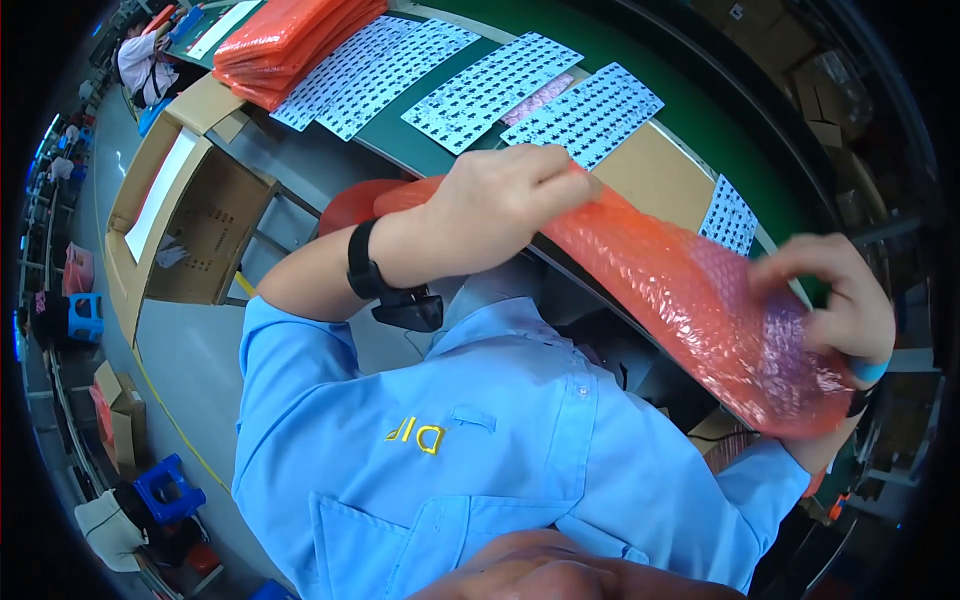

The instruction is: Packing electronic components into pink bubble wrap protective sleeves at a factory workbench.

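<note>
A long sheet of orange-pink bubble-wrap plastic [690, 290] stretches diagonally across the person's chest, held off the green worktop [690, 100] between two bare hands. The left hand [500, 195] grips the sheet's upper end, wrist bent and knuckles up, its fingers [560, 165] pinched together on the plastic; the forearm runs down and to the left from the sheet, a black band with a dark device [385, 280] strapped at the wrist. The right hand [840, 295] holds the sheet's lower end, fingers [790, 265] curled and clamped over the bunched edge, a light blue band [868, 370] at that wrist. Below the sheet is the person's light blue work shirt [480, 440] with short sleeves. Above the sheet, on the worktop, lie several white rectangular panels printed with rows of small dark parts [490, 85], and beyond them a stack of folded orange bubble-wrap sheets [290, 40]. To the upper left of the sheet an open brown cardboard box [190, 220] stands on the grey floor, with blue plastic stools [165, 490] farther down that side. Another person in white [140, 65] sits far off beyond the stack.
</note>
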Demonstrator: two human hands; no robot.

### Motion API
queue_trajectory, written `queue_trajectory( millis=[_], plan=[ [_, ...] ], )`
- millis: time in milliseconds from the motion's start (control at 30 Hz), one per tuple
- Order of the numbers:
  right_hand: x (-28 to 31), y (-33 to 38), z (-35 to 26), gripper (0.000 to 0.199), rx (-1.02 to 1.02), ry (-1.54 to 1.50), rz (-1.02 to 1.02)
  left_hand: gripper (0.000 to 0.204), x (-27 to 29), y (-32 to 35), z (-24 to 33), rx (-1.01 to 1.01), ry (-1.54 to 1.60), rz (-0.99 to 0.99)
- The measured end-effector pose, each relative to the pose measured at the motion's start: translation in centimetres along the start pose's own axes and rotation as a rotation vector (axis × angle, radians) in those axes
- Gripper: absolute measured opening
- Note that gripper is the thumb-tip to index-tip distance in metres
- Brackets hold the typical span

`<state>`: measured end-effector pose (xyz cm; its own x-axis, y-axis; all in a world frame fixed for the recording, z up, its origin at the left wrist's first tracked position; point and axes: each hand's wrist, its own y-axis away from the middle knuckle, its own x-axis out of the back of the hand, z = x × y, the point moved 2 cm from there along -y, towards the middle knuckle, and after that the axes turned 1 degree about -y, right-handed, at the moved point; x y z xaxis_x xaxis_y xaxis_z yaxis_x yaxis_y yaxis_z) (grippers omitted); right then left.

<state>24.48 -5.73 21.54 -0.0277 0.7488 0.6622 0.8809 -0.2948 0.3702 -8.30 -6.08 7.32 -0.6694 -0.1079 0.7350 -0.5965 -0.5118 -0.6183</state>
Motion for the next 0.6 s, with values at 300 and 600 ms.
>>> queue_trajectory(
  millis=[300, 600],
  plan=[
    [-6.9, -11.8, 3.6, 0.041, -0.140, -0.122, 0.530, 0.051, 0.0, -0.3, 1.2, -0.138, -0.059, 0.068],
    [-2.9, -8.2, -1.4, 0.018, 0.189, 1.620, 1.087, 0.071, -1.1, 4.2, -7.1, 0.307, 0.680, -0.722]
  ],
)
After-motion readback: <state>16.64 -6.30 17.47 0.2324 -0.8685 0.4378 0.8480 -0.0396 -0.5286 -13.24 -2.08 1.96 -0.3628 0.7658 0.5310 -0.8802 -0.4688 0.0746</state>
